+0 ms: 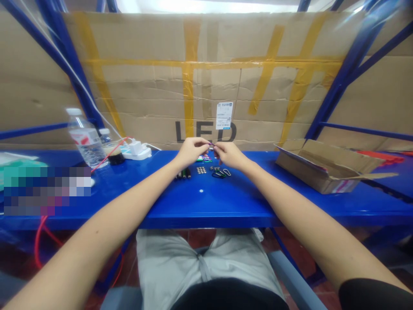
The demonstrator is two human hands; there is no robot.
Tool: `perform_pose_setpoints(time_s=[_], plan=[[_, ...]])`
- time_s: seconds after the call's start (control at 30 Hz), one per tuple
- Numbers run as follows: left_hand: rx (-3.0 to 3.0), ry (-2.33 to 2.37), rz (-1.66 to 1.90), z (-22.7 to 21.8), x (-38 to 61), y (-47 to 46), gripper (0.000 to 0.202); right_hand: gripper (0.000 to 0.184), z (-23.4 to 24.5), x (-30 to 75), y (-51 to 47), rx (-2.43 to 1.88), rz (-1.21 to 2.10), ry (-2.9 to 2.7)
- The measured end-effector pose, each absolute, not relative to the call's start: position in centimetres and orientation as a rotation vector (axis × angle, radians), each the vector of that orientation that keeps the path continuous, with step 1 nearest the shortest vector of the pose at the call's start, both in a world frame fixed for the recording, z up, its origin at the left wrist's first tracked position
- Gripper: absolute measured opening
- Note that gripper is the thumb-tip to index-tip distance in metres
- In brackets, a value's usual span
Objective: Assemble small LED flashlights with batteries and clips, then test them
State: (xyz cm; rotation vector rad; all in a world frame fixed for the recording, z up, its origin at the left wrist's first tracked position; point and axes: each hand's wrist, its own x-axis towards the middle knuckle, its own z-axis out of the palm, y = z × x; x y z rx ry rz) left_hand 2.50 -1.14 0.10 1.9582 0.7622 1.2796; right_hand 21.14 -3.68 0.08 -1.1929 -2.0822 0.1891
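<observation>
Above the blue table, my left hand (192, 151) and my right hand (228, 154) meet fingertip to fingertip, both closed in a pinch. Between them shows a small thin purple piece (211, 144), mostly covered by the fingers. Just below the hands lie several shiny coloured tubes (204, 159), some green and some purple. Nearer to me, several small round silver button cells (201, 170) are laid out in rows. To their left is a group of dark slim tubes (185, 174), partly behind my left wrist. On their right are several carabiner clips (220, 173), dark and silver.
An open cardboard box (325, 172) stands at the right. At the left are a clear plastic bottle (85, 140), a smaller bottle with dark liquid (115, 156) and a white power strip (138, 152) with cables. A large cardboard sheet (145, 94) closes off the back.
</observation>
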Motion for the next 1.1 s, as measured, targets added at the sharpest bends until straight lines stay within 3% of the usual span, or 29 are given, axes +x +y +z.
perform_pose_setpoints(time_s=[0.17,0.5,0.67,1.1], plan=[[1.717,0.786,1.268,0.4,2.8,-1.6,0.008,0.026,0.2,20.7,-4.1,-1.090,-0.224,-2.258],[1.673,0.818,1.267,0.7,2.6,-1.6,0.008,0.053,-0.1,19.8,-4.9,-1.383,-0.471,-2.333],[1.659,0.811,1.254,0.9,2.8,-1.7,0.010,0.061,-0.6,20.2,-4.3,-1.303,-0.571,-2.359],[1.634,0.788,1.189,0.7,2.9,-1.7,0.009,0.024,-0.6,20.8,-3.5,-1.179,-0.483,-2.359]])
